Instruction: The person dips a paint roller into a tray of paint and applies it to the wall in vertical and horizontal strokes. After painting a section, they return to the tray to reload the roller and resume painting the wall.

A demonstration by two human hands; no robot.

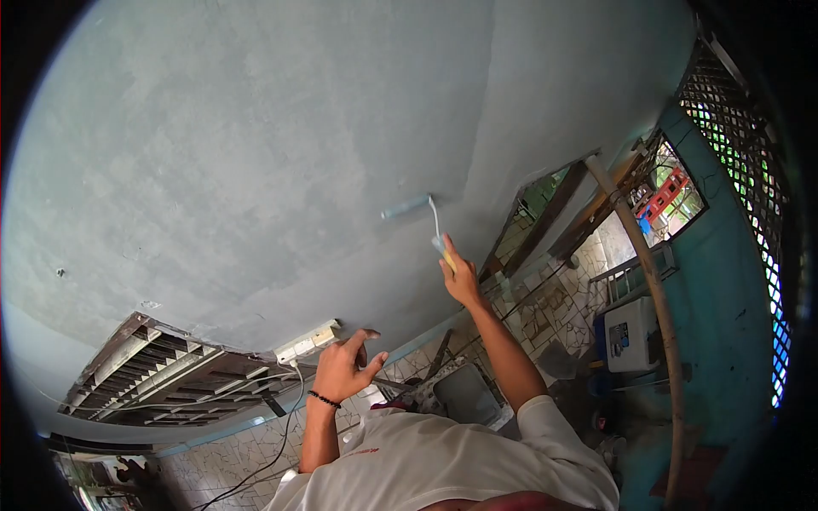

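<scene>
A paint roller (409, 207) with a narrow, pale blue-grey sleeve is being held up at a grey wall (256, 128), the sleeve being tilted slightly with its right end higher. It is being carried on a thin, bent, whitish rod (436, 218) above a partly hidden yellowish handle (449, 259). The wall is being mottled by cloudy lighter areas and a broad darker patch above the roller.

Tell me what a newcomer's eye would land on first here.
First, the paint roller near the middle of the view, gripped in the right hand and set against the broad grey wall. Then the empty left hand, lower down near the white socket strip, and the bright lattice along the far right edge.
</scene>
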